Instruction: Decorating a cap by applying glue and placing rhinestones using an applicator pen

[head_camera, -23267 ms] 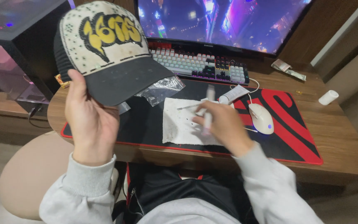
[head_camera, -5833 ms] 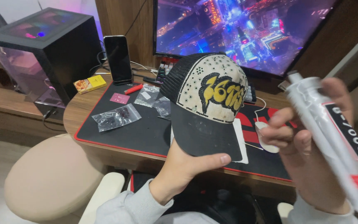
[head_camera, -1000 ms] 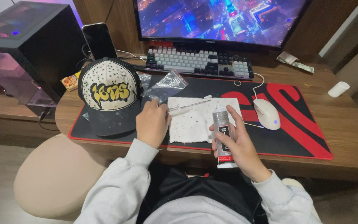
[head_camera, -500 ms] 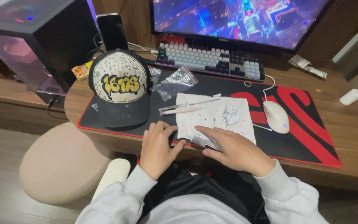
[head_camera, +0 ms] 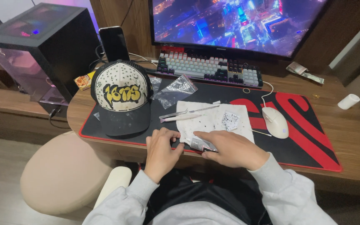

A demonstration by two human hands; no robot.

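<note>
Your right hand (head_camera: 230,149) grips the glue tube (head_camera: 202,144) lying at the near edge of the white cloth (head_camera: 213,121) on the desk (head_camera: 346,125), and your left hand (head_camera: 162,146) pinches its tip, so hold the tube steady and twist gently.

One camera, up on the person's head

It looks forward and down at the bench (head_camera: 346,137) from close above, with the screen (head_camera: 238,23) at the top and the person's lap at the bottom. No other view shares it.

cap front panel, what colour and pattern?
Cream cap front, yellow graffiti outlined black, dark studs; head view.
</note>
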